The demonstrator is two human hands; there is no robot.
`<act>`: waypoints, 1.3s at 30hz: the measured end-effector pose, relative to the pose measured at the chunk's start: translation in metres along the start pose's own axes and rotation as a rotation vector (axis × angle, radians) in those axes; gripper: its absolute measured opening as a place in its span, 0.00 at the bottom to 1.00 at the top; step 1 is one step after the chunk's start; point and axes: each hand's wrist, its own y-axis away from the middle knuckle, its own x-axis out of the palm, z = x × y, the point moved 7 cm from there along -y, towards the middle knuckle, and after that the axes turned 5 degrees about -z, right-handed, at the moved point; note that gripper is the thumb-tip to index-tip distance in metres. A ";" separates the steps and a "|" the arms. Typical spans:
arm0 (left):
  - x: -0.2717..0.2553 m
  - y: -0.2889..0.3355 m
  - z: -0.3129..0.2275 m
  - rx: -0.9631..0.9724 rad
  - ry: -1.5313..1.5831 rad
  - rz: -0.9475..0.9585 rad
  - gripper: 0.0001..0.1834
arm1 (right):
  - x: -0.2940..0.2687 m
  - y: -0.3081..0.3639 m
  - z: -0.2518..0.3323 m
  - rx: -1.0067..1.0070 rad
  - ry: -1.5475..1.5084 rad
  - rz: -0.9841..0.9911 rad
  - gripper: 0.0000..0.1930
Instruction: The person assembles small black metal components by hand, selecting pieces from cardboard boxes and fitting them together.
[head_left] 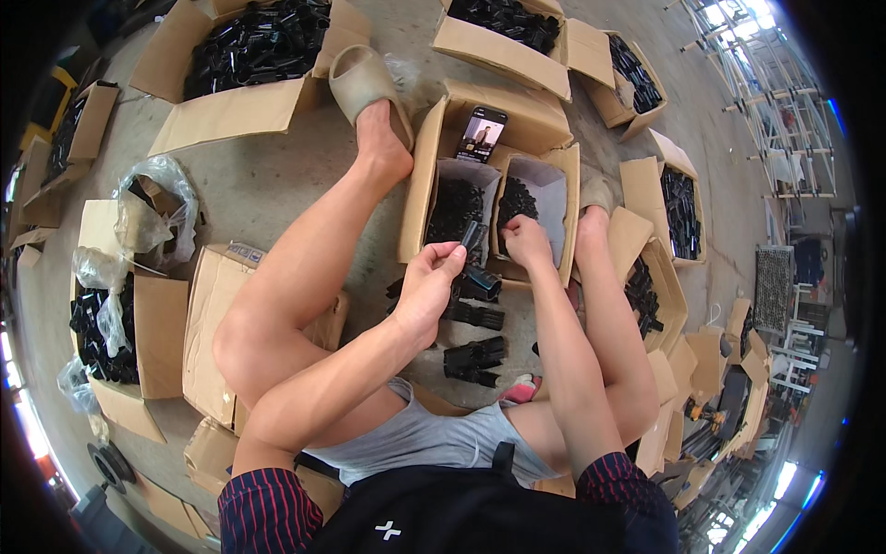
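Observation:
My left hand (430,288) is closed, thumb and fingers gripping a black plastic part (473,234) that points up and away from me. It is over the near edge of an open cardboard box (419,198) between my legs. Inside that box stand two grey-lined compartments. Small black pieces (456,205) fill much of the left one. More small black pieces (517,198) lie in the right one, where my right hand (528,243) reaches in with its fingertips pinched together. What those fingertips hold is hidden. Several larger black plastic parts (474,358) lie on the floor below my left hand.
A lit phone (481,135) leans inside the box's far end. Around me stand cardboard boxes of black parts, such as one far left (258,46) and one at right (681,212). A plastic bag (157,208) lies at left. Metal racks (784,111) stand far right.

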 end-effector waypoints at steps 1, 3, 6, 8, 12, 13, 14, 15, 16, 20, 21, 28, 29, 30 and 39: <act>0.000 0.000 0.000 0.011 -0.002 0.004 0.17 | -0.014 0.010 0.007 0.018 -0.102 -0.062 0.12; 0.001 0.000 -0.001 0.034 0.002 0.001 0.17 | -0.019 0.015 0.001 0.006 -0.382 -0.162 0.10; 0.007 0.005 -0.005 0.071 0.005 -0.018 0.16 | -0.052 0.063 0.049 0.031 -0.973 -0.087 0.07; 0.007 0.010 -0.011 0.115 -0.003 -0.034 0.14 | -0.068 0.092 0.079 0.035 -1.010 0.019 0.07; 0.010 0.016 -0.019 0.234 -0.064 -0.044 0.12 | -0.078 0.126 0.101 -0.040 -0.947 0.051 0.09; 0.011 0.016 -0.020 0.274 -0.083 -0.037 0.12 | -0.081 0.131 0.105 -0.061 -0.922 0.023 0.10; 0.012 0.017 -0.021 0.314 -0.102 -0.031 0.11 | -0.080 0.133 0.105 -0.067 -0.894 0.007 0.10; 0.013 0.017 -0.020 0.328 -0.109 -0.028 0.11 | -0.079 0.134 0.105 -0.073 -0.865 -0.009 0.09; 0.013 0.018 -0.020 0.343 -0.115 -0.026 0.11 | -0.079 0.135 0.105 -0.081 -0.836 -0.023 0.09; 0.015 0.025 -0.024 0.428 -0.135 -0.029 0.10 | -0.081 0.140 0.106 -0.101 -0.743 -0.080 0.09; 0.013 0.027 -0.026 0.450 -0.144 -0.039 0.10 | -0.081 0.141 0.109 -0.110 -0.736 -0.072 0.09; 0.018 0.033 -0.030 0.521 -0.223 -0.011 0.13 | -0.095 0.151 0.119 -0.119 -0.662 -0.089 0.09; 0.018 0.033 -0.031 0.525 -0.224 -0.010 0.13 | -0.097 0.152 0.121 -0.121 -0.643 -0.105 0.09; 0.018 0.034 -0.032 0.529 -0.225 -0.010 0.13 | -0.097 0.152 0.120 -0.116 -0.652 -0.109 0.09; 0.019 0.035 -0.034 0.575 -0.239 -0.011 0.12 | -0.098 0.150 0.120 -0.125 -0.686 -0.124 0.09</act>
